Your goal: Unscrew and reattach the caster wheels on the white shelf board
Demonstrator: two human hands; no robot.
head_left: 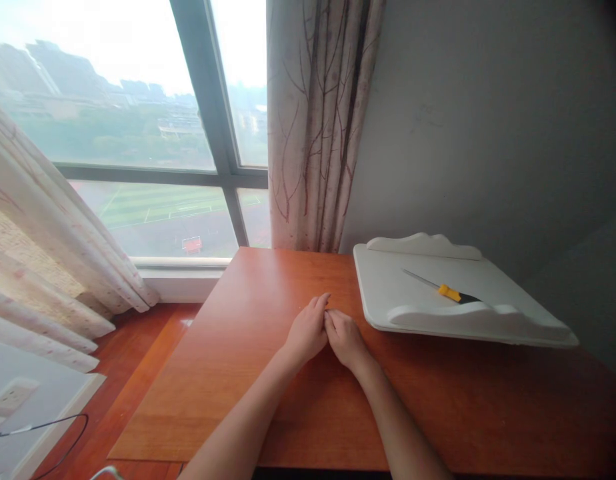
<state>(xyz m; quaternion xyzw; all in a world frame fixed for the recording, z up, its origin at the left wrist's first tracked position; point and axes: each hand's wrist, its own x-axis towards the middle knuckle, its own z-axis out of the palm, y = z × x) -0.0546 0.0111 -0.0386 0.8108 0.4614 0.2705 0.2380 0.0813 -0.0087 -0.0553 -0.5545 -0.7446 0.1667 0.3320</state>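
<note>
My left hand (308,331) and my right hand (344,338) meet over the middle of the wooden desk (223,380), fingertips touching. The left hand's fingers are pressed together, one tip pointing up. On the right hand, the fingers are curled in toward the left. Whatever lies between them, if anything, is hidden or too small to make out. To the right of my hands is a white board (388,280) with wavy raised rails on two sides. A screwdriver (449,293) with a yellow and black handle rests on it, its thin metal shaft pointing back left.
Behind the desk are a grey wall (438,133) and a patterned curtain (313,127). A large window (138,127) fills the left, with another curtain (53,200) beside it. At lower left, a dark cable (81,433) runs from a wall socket (12,398).
</note>
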